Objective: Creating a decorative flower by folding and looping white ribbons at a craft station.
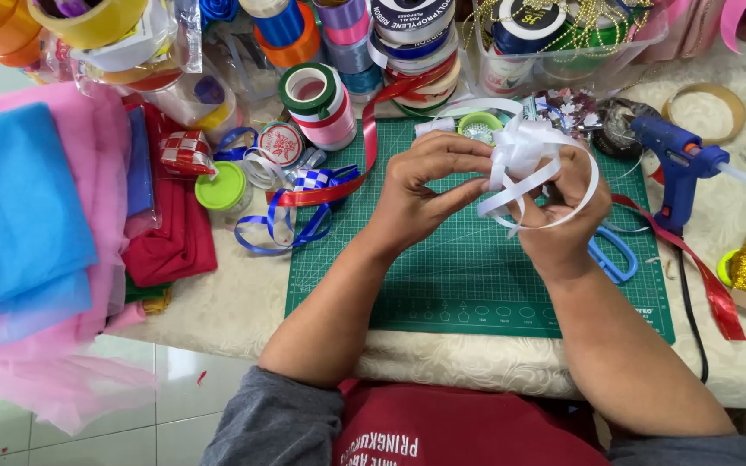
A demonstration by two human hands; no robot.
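Ribbon bow [524, 151], white, looks light and springy; we pinch its loops between left hand [425, 185] and right hand [563, 216], best gripped at its centre.

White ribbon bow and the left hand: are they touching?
Touching. The head view shows the left hand with its fingertips pinching the white ribbon bow, while the right hand grips it too.
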